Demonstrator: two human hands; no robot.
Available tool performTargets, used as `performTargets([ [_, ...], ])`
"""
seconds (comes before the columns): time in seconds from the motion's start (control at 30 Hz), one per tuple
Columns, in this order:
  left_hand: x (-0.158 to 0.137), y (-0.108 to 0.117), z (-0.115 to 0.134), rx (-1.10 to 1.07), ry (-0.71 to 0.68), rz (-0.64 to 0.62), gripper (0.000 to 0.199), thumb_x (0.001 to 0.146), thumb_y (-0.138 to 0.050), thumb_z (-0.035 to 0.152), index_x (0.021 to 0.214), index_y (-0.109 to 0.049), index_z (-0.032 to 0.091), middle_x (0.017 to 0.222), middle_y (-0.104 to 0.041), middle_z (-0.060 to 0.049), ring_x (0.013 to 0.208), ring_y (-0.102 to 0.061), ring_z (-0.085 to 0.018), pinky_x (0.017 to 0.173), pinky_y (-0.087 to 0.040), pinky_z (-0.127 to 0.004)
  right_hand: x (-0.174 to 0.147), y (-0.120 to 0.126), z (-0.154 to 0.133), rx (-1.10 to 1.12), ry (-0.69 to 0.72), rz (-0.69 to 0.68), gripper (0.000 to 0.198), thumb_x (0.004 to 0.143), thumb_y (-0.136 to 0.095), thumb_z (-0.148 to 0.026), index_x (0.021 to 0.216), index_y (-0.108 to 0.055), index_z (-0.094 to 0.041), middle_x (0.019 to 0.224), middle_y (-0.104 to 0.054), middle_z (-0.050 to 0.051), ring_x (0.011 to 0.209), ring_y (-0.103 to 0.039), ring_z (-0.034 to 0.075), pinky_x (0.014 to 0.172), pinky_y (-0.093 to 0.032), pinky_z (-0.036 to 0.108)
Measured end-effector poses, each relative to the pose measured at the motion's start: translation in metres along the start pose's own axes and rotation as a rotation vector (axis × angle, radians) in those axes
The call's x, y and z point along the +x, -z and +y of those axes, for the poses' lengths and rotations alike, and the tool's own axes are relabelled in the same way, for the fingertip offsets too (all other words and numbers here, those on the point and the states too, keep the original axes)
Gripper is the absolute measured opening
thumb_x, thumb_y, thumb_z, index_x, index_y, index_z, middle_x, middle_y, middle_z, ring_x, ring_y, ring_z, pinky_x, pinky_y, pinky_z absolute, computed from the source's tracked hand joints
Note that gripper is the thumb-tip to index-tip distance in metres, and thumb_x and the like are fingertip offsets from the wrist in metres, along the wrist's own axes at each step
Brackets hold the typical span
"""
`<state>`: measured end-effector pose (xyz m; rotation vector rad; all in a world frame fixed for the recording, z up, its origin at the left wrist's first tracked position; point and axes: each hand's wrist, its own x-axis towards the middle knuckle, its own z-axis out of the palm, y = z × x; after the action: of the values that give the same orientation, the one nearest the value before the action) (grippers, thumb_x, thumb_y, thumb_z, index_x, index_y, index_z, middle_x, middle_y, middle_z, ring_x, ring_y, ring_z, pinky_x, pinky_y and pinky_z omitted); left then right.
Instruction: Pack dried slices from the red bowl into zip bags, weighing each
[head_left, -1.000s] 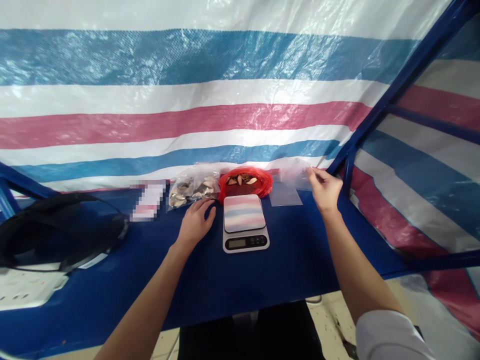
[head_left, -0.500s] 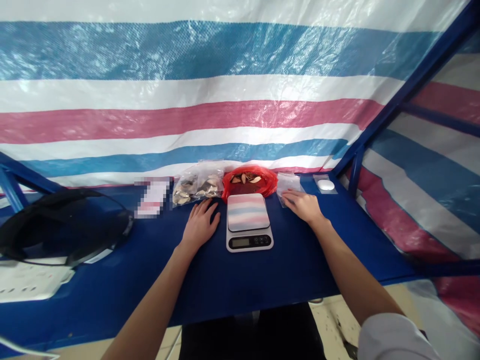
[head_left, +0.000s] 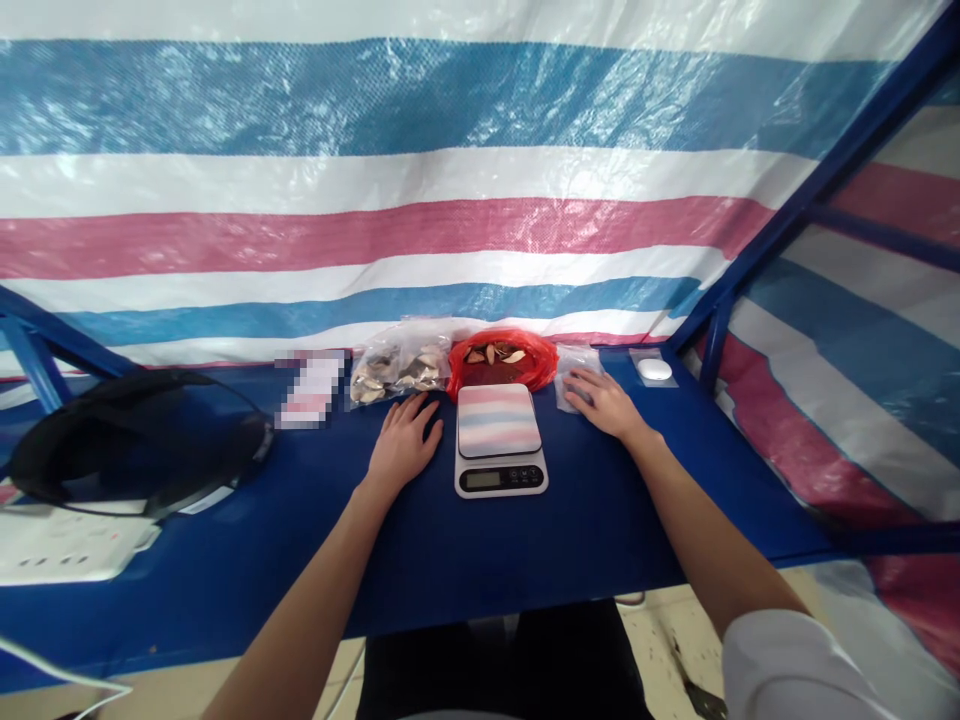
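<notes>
My left hand [head_left: 406, 437] lies flat on the blue table, fingers stretched out, just in front of clear plastic bags [head_left: 401, 368] with pale dried slices in them. My right hand [head_left: 604, 402] rests with its fingers over clear zip bags [head_left: 576, 363]; they look flat, and part of them is hidden under the hand. Between the hands stands a white kitchen scale [head_left: 500, 440] with a shiny plate and a dark display strip. Behind it sits an opened red plastic bag [head_left: 541, 362] with dried brown and pale pieces inside.
To the right, a small white rounded case [head_left: 654, 369] lies on a clear bag. On the left are a blurred-out paper or card [head_left: 313, 388], a black headband-like object [head_left: 142, 440] and a white power strip [head_left: 67, 545]. Striped sheeting [head_left: 420, 240] and blue frame bars [head_left: 750, 265] enclose the table.
The view has shifted slightly. Both hands stay almost where they were, with the right fingers still over the zip bags.
</notes>
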<state>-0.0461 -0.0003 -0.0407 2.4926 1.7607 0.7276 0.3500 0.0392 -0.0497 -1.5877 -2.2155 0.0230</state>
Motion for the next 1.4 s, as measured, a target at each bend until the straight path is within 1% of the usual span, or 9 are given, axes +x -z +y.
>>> performTargets([
  [0.3,0.001,-0.002,0.001,0.031,0.014,0.002,0.046,0.098,-0.042,0.039,0.13,-0.066,0.016,0.143,-0.059,-0.017,0.136,-0.053,-0.033,0.118,-0.034,-0.054,0.006,-0.013,-0.022,-0.025,-0.124,-0.041,0.043,0.102,-0.042,-0.042,0.139,-0.059,-0.028,0.154,-0.05,0.007,0.145,-0.043,0.029,0.119,-0.03,0.058],
  [0.43,0.001,-0.001,0.004,0.044,0.029,0.002,0.046,0.098,-0.043,0.038,0.132,-0.064,0.016,0.146,-0.057,-0.017,0.137,-0.051,-0.033,0.118,-0.033,-0.056,0.008,-0.009,-0.026,-0.032,-0.116,-0.012,0.039,0.102,-0.045,-0.042,0.134,-0.064,-0.03,0.15,-0.056,0.006,0.139,-0.05,0.027,0.118,-0.032,0.054],
  [0.63,0.0,0.0,0.006,0.044,0.053,0.005,0.044,0.096,-0.047,0.038,0.133,-0.065,0.02,0.148,-0.055,-0.015,0.139,-0.049,-0.033,0.119,-0.032,-0.056,0.011,-0.003,-0.027,-0.072,-0.025,0.038,0.03,0.1,-0.051,-0.037,0.116,-0.075,-0.028,0.131,-0.07,0.005,0.123,-0.064,0.026,0.115,-0.038,0.047],
  [0.77,0.0,-0.001,0.004,0.036,0.051,0.012,0.043,0.096,-0.049,0.036,0.133,-0.064,0.023,0.148,-0.056,-0.013,0.139,-0.049,-0.033,0.119,-0.032,-0.057,0.012,0.001,-0.029,-0.09,-0.09,0.022,0.028,0.098,-0.052,-0.04,0.11,-0.077,-0.032,0.123,-0.075,0.002,0.106,-0.072,0.025,0.095,-0.054,0.04],
  [0.83,0.0,-0.002,0.003,0.035,0.052,0.014,0.043,0.095,-0.05,0.036,0.133,-0.064,0.023,0.148,-0.056,-0.013,0.139,-0.049,-0.033,0.119,-0.032,-0.057,0.012,0.002,-0.03,-0.087,-0.157,0.03,0.028,0.097,-0.054,-0.044,0.107,-0.078,-0.033,0.114,-0.078,0.003,0.097,-0.074,0.025,0.082,-0.057,0.035],
  [0.9,0.0,-0.003,0.002,0.036,0.052,0.012,0.043,0.096,-0.049,0.037,0.133,-0.064,0.022,0.147,-0.056,-0.014,0.139,-0.049,-0.033,0.119,-0.033,-0.056,0.012,0.003,-0.028,-0.058,-0.218,0.077,0.029,0.094,-0.057,-0.047,0.106,-0.079,-0.033,0.104,-0.08,0.004,0.09,-0.075,0.025,0.077,-0.058,0.033],
  [1.03,0.0,-0.002,0.002,0.043,0.048,0.011,0.044,0.097,-0.046,0.038,0.133,-0.064,0.022,0.147,-0.057,-0.013,0.138,-0.051,-0.031,0.119,-0.033,-0.055,0.013,0.007,-0.021,0.085,-0.292,0.215,0.029,0.089,-0.062,-0.048,0.103,-0.08,-0.03,0.099,-0.081,0.005,0.091,-0.076,0.027,0.081,-0.058,0.036],
  [1.2,0.0,-0.001,0.003,0.032,0.05,0.012,0.045,0.097,-0.045,0.039,0.132,-0.065,0.019,0.146,-0.057,-0.015,0.138,-0.051,-0.032,0.119,-0.034,-0.054,0.005,0.018,-0.014,0.398,-0.297,0.343,0.033,0.087,-0.064,-0.049,0.099,-0.08,-0.023,0.1,-0.08,0.007,0.096,-0.076,0.028,0.092,-0.056,0.041],
  [1.4,0.001,0.005,0.004,-0.09,0.066,0.044,0.04,0.095,-0.05,0.037,0.127,-0.068,0.021,0.139,-0.063,-0.013,0.134,-0.055,-0.03,0.117,-0.037,-0.055,-0.002,0.04,-0.035,0.797,-0.348,0.413,0.043,0.077,-0.073,-0.056,0.094,-0.08,-0.018,0.095,-0.081,0.007,0.092,-0.075,0.028,0.089,-0.058,0.044],
])
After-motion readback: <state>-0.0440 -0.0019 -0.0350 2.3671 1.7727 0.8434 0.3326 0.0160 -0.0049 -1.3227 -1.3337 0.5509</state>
